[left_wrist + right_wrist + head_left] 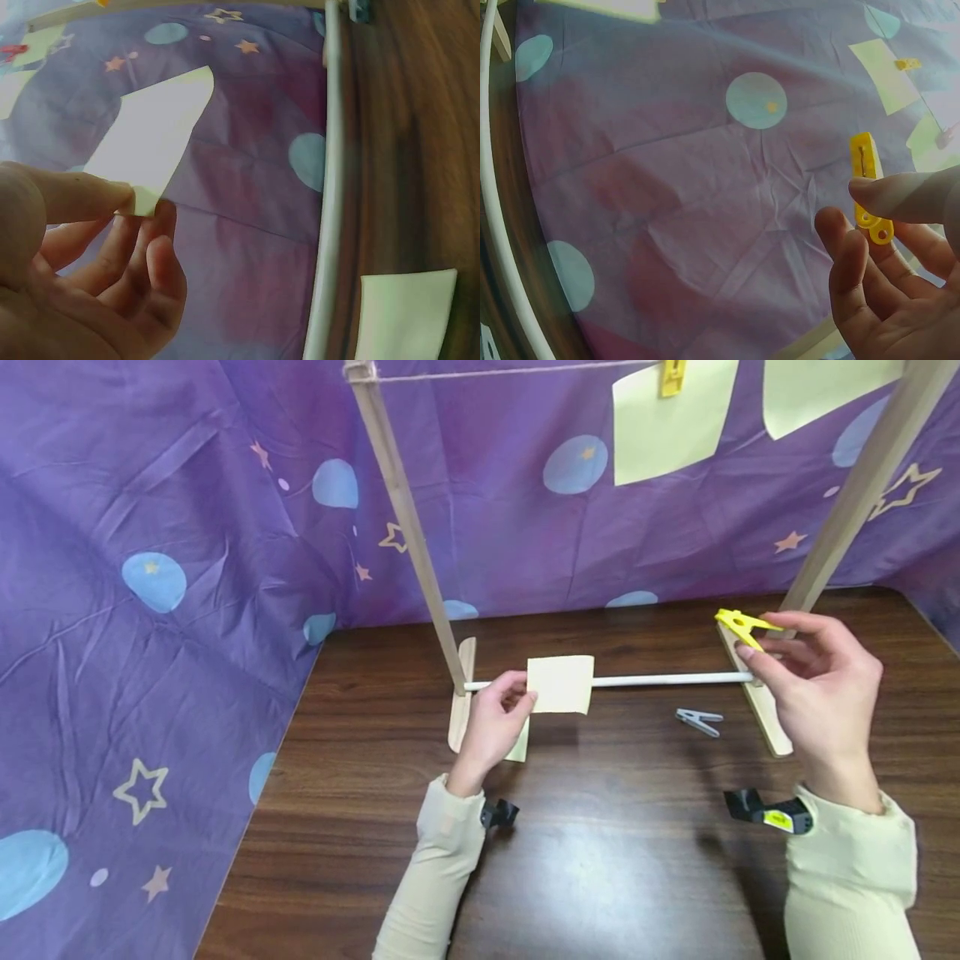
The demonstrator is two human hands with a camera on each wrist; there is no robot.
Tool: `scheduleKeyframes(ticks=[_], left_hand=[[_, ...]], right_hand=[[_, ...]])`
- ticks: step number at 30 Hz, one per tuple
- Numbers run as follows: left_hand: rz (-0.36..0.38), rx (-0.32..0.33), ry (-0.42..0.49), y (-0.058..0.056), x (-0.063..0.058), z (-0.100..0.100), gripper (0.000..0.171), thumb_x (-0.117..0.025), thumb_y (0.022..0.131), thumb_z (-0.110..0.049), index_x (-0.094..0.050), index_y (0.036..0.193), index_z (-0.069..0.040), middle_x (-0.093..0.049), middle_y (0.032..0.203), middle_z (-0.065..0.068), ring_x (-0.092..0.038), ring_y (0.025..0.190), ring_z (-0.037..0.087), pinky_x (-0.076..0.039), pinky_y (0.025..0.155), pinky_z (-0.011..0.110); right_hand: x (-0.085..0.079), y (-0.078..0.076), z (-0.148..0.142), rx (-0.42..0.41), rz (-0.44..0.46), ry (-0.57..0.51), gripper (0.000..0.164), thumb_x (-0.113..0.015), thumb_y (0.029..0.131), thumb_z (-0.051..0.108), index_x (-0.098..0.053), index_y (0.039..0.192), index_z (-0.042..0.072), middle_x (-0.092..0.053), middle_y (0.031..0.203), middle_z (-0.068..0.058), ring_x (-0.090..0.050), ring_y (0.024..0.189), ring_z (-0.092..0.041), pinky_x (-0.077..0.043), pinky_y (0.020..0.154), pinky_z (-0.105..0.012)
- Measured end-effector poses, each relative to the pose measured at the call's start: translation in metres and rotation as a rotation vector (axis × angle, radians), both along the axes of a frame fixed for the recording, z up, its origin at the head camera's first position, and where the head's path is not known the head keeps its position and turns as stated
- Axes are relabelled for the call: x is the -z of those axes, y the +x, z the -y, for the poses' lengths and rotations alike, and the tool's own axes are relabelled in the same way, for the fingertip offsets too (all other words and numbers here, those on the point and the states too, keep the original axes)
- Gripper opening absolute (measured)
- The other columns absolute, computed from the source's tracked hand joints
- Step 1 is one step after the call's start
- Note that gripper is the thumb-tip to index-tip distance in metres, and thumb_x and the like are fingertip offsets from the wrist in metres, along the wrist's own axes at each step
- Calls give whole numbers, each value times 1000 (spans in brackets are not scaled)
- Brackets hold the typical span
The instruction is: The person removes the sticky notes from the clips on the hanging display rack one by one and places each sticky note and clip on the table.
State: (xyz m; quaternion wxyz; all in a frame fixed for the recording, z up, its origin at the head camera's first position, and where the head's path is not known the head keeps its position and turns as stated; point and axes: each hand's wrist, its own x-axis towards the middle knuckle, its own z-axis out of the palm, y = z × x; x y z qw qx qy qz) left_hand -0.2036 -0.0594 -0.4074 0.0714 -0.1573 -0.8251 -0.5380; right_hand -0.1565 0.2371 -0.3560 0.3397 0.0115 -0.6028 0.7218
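My left hand (495, 718) pinches a pale yellow paper note (561, 684) by its edge, above the table. In the left wrist view the note (154, 135) stands up from between thumb and fingers. Another note (519, 747) lies on the table, partly hidden by that hand. My right hand (825, 693) holds a yellow clothespin (742, 627) between thumb and fingers, near the right post. A grey clothespin (700, 722) lies on the table to the left of this hand.
A wooden frame has a left post (405, 518), a right post (862, 485), a white bottom rod (667, 680) and a string (510, 372) across the top. Two notes hang there, the nearer one (667, 427) under a yellow clothespin (672, 377). Purple cloth (225, 677) stands behind.
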Motion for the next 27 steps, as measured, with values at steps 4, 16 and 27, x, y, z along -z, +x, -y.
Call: scheduleKeyframes(ticks=[4, 16, 27], left_hand=[[-3, 4, -97, -3, 8, -2, 26, -64, 87, -4, -65, 113, 0, -70, 91, 16, -66, 76, 23, -51, 69, 19], [121, 38, -207, -3, 24, -9, 43, -67, 86, -2, -53, 126, -4, -70, 89, 11, -67, 75, 18, -51, 68, 19], [137, 112, -373, -3, 32, -10, 44, -66, 83, -1, -54, 124, -12, -68, 81, 6, -61, 69, 10, -48, 67, 22]], right_hand=[[3, -2, -1, 16, 25, -24, 38, -72, 69, -20, -68, 105, -9, -72, 88, -2, -68, 68, -7, -51, 60, -10], [14, -9, -2, -46, 21, -53, 37, -67, 71, -24, -65, 105, -9, -73, 87, -3, -71, 68, -7, -53, 61, -13], [24, -13, -5, 65, 307, 283, 38, -71, 73, -15, -68, 100, 11, -69, 93, 18, -66, 74, 5, -50, 63, -7]])
